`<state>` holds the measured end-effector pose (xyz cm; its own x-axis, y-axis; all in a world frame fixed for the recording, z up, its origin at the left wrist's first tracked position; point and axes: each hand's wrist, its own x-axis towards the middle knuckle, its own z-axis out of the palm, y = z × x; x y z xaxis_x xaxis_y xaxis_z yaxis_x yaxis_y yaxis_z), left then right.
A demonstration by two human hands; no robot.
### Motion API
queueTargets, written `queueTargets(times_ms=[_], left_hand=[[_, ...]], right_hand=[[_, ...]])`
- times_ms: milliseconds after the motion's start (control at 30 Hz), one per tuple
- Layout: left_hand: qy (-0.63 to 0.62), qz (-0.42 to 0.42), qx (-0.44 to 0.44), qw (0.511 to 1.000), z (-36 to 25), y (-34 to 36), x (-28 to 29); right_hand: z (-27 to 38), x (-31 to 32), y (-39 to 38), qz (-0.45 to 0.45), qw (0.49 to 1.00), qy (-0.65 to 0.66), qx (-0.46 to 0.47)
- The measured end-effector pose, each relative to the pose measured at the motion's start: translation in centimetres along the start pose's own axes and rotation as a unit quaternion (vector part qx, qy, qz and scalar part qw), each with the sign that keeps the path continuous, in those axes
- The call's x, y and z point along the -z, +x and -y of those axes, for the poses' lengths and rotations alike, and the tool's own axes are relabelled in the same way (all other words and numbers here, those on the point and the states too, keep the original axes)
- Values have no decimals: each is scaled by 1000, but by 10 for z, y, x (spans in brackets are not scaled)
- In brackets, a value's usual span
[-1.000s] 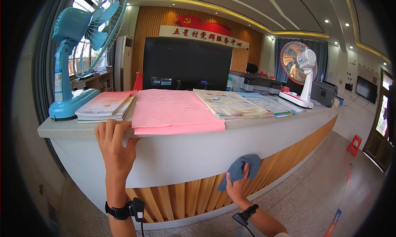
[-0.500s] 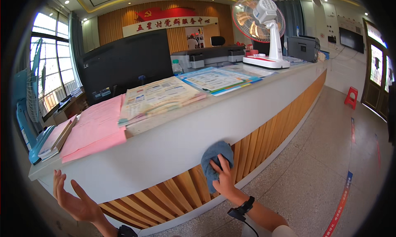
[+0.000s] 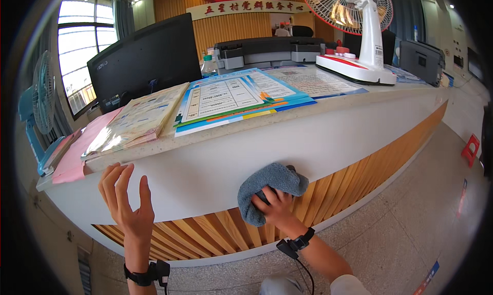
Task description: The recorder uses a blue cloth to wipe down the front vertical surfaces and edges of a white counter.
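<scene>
A folded blue-grey cloth (image 3: 267, 179) is pressed against the front of the counter, where the white panel (image 3: 215, 172) meets the wooden slats (image 3: 205, 233). My right hand (image 3: 275, 207) grips it with bent fingers, some hidden in its folds. My left hand (image 3: 126, 197) is raised in front of the panel's left part, fingers apart and slightly curled, holding nothing. Both wrists wear black bands, each with a small dark device.
On the counter top lie pink papers (image 3: 90, 136), a sleeved sheet stack (image 3: 138, 118) and blue-bordered sheets (image 3: 231, 97). A monitor (image 3: 146, 59), a white-and-red fan (image 3: 367, 38) and a blue fan (image 3: 38, 110) stand along it. A red stool (image 3: 470, 150) is on the floor at right.
My view has shifted closer and to the right along the counter. My left hand has risen and turned upright. The cloth, still in my right hand, shows a broader, more bunched shape.
</scene>
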<state>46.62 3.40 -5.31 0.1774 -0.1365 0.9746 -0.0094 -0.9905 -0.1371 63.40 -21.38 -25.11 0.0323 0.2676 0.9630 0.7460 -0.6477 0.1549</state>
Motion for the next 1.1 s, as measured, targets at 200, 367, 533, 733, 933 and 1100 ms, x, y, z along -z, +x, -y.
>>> queueTargets(times_ms=[200,367,533,733,933,1100], left_hand=[[46,22,43,998,-4,21,8],[50,21,60,997,16,10,28],[-33,-20,-16,999,2,16,-1],[-94,-17,-89,991,-12,13,-17],[-180,10,-120,976,-1,37,-19],[-19,-92,-117,989,-9,26,-85]], right_hand=[[-6,-6,-2,35,998,34,34],[-3,-11,-16,91,995,29,37],[-40,0,1,-30,995,7,91],[-54,-20,-17,-75,991,-77,79],[-23,-14,-40,63,994,-69,63],[-20,-21,-29,5,998,-34,57]])
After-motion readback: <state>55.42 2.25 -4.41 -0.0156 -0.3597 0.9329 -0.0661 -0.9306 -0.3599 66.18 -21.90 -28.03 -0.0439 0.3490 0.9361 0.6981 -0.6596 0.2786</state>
